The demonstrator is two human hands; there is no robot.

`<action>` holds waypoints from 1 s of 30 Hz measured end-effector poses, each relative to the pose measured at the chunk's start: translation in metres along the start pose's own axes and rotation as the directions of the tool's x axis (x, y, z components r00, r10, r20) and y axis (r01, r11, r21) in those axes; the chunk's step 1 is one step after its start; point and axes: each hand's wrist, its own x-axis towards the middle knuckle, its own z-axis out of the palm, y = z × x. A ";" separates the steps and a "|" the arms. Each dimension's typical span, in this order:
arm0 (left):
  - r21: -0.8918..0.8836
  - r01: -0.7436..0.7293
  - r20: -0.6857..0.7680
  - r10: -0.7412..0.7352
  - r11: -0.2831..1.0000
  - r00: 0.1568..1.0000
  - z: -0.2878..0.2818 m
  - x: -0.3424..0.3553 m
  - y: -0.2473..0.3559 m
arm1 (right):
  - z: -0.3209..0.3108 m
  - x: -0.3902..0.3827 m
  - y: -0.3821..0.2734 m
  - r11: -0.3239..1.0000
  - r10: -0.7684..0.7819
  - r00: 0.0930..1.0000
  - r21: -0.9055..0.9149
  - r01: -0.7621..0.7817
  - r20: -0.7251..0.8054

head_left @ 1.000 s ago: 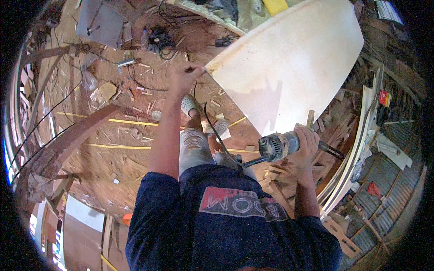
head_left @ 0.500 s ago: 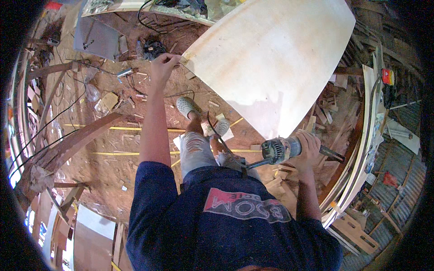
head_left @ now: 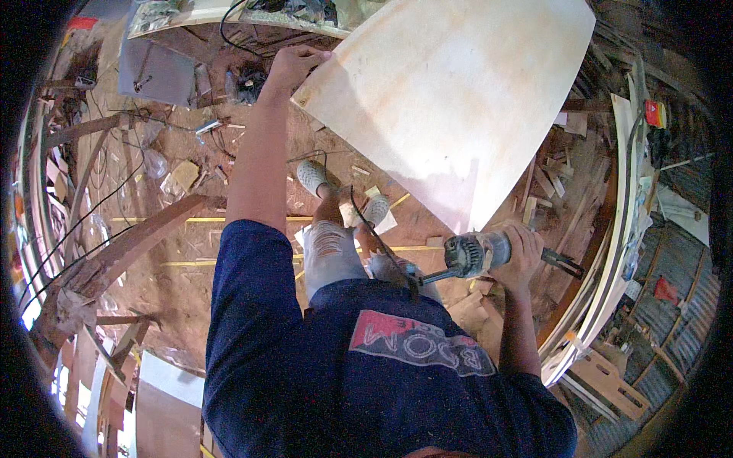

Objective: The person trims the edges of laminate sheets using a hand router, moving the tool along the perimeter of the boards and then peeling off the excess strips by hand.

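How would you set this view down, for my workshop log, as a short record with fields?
Left hand: fingertips at the left edge of the off-white panel
Right hand: wrapped around the grey-and-black power tool
Panel shading: shadow across its lower part
Footwear: light perforated clogs
Ground: brown dirt, yellow strips, wood scraps
Right side: curved pale boards

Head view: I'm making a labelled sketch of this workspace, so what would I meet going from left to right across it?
Brown wooden beam → left hand → right shoe → right hand, gripping a power tool → red-and-yellow object.
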 end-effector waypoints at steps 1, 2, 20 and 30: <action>0.007 0.004 0.006 -0.004 1.000 1.000 -0.005 -0.004 0.000 | 0.001 -0.001 0.000 1.000 0.007 1.000 0.007 -0.007 0.004; 0.052 0.035 0.026 -0.037 0.998 0.999 -0.010 -0.011 0.001 | 0.000 0.000 -0.001 1.000 0.005 1.000 0.023 -0.005 -0.005; -0.001 0.058 -0.016 -0.058 0.998 0.998 -0.048 -0.093 -0.046 | 0.005 0.028 -0.025 0.995 -0.007 0.999 0.099 0.012 -0.044; 0.228 0.059 -0.097 -0.038 0.972 0.995 -0.029 -0.059 -0.033 | -0.001 0.002 -0.017 0.995 0.015 1.000 0.094 -0.013 -0.020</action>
